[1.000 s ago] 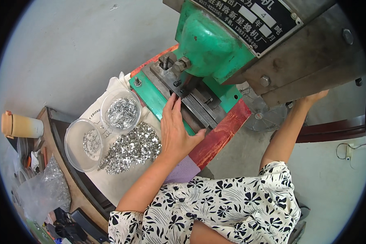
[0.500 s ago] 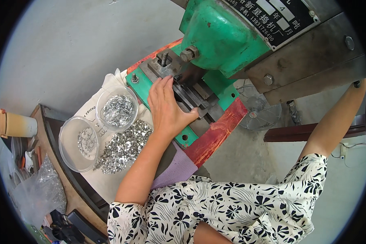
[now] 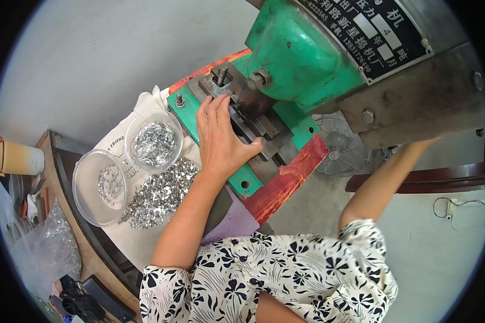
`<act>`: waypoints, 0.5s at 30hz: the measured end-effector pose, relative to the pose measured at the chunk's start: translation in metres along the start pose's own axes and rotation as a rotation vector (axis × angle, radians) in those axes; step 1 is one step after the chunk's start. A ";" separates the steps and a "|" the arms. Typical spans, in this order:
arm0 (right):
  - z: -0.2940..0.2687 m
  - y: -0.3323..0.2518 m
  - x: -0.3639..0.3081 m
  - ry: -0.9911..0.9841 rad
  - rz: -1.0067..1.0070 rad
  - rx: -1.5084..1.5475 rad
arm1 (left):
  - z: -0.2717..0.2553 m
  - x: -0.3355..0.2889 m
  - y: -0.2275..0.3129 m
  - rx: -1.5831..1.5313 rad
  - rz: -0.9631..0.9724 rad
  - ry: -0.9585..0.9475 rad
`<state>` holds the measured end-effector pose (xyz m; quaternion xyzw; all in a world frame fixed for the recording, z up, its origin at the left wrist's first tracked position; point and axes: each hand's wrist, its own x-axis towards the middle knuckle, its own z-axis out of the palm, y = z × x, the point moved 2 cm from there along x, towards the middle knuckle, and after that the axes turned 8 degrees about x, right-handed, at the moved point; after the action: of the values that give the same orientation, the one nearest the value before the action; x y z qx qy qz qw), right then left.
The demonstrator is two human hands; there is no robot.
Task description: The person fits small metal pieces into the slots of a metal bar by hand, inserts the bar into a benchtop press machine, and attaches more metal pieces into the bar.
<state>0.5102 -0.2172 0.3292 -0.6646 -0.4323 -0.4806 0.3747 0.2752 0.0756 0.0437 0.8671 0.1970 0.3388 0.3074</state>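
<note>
Your right forearm (image 3: 383,185) has swung inward, the right hand hidden behind the green press (image 3: 302,59), grip untellable. That leaves only your left hand (image 3: 221,144) visible, loosely spread against the steel die (image 3: 269,128).

We see a grey wall (image 3: 91,62) at upper left, a wooden desk (image 3: 90,254) at lower left, grey floor (image 3: 302,199) and 1 fan (image 3: 337,148) right of centre.

The red wooden table (image 3: 288,185) carries a green metal base (image 3: 188,116), the cream cloth (image 3: 132,245) clear plastic tubs (image 3: 86,185) and silver flakes (image 3: 159,202).
</note>
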 end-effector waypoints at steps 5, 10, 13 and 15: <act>-0.032 0.040 -0.041 0.132 -0.001 -0.095 | 0.000 0.000 0.001 -0.039 0.013 0.001; -0.068 0.048 0.025 -0.171 0.018 -0.194 | 0.000 -0.001 0.003 -0.073 0.024 0.001; -0.021 -0.015 0.064 -0.193 0.185 0.026 | -0.001 -0.004 -0.001 -0.069 0.018 -0.013; -0.009 -0.032 0.073 -0.349 0.103 0.027 | -0.003 -0.006 -0.005 -0.064 0.012 -0.015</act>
<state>0.4897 -0.1992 0.4048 -0.7540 -0.4625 -0.3325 0.3270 0.2681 0.0773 0.0389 0.8606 0.1784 0.3402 0.3343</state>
